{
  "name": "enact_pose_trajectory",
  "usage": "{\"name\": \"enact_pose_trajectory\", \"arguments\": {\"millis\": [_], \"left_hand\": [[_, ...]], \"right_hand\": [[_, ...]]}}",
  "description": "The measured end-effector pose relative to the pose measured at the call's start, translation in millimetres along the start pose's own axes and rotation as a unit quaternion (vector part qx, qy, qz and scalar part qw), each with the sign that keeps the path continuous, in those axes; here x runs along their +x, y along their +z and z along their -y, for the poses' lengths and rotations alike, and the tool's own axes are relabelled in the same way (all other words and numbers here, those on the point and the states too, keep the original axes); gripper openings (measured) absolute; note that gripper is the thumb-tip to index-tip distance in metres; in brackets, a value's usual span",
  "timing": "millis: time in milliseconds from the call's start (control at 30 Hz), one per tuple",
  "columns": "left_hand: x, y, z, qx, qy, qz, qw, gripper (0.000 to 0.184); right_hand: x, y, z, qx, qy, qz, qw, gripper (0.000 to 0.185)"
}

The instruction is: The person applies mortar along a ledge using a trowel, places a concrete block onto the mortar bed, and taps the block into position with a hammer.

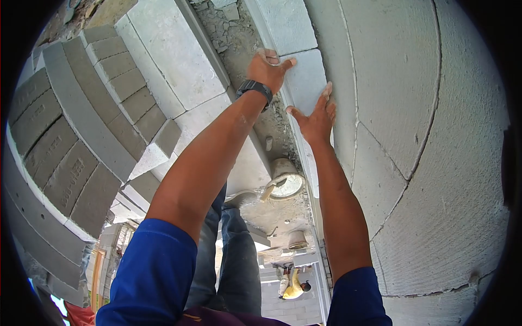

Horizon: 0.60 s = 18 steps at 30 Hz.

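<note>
In the head view, the left hand point(269, 69), with a black watch point(254, 91) at its wrist, is at the left edge of a pale block point(304, 81). Its fingers are partly bent and its thumb side reaches onto the block's top, near the joint with the far block point(285, 24). The right hand point(319, 118) is open, thumb and fingers spread, laid across the nearer part of the same block toward its right edge. Neither hand is clenched.

The pale block lies in a narrow row, between a strip of rubble point(235, 38) on the left and a large grey block wall point(397, 136) on the right. Left of the rubble are broad pale blocks point(166, 46), and farther left, stacked grey blocks point(49, 141).

Nearer than the hands, a bucket point(288, 185) with whitish material inside stands beside the row, a tool handle point(267, 192) at its left rim. A smaller bucket point(297, 239) is well apart from it. At the bottom of the view, a person in a yellow top point(294, 288) is beside pale blockwork point(285, 311).
</note>
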State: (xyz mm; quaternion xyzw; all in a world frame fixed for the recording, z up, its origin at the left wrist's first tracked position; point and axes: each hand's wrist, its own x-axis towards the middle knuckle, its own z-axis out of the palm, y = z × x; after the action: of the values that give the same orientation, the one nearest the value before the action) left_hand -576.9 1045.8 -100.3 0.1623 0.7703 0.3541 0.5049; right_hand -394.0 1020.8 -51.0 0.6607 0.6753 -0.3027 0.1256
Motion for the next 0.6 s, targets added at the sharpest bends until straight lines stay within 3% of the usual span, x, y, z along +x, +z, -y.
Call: {"name": "enact_pose_trajectory", "arguments": {"millis": [100, 300, 433, 467, 600], "left_hand": [[-3, 2, -6, -0.005, -0.042, -0.005, 0.999, 0.066], [-43, -5, 18, 0.071, 0.05, -0.019, 0.996, 0.066], [-101, -13, 106, 0.006, -0.054, 0.071, 0.996, 0.072], [-117, -13, 132, -0.013, -0.081, 0.102, 0.991, 0.076], [-201, -1, 181, -0.017, -0.146, 0.194, 0.97, 0.09]], "right_hand": [[1, 4, -4, -0.008, -0.014, -0.015, 1.0, 0.134], [1, -2, -13, 0.004, -0.054, 0.002, 0.999, 0.13], [-11, -13, -32, 0.035, -0.057, 0.004, 0.998, 0.117], [-24, -16, -42, 0.059, -0.061, -0.02, 0.996, 0.103], [-89, 2, -114, 0.019, -0.091, -0.078, 0.993, 0.086]]}}
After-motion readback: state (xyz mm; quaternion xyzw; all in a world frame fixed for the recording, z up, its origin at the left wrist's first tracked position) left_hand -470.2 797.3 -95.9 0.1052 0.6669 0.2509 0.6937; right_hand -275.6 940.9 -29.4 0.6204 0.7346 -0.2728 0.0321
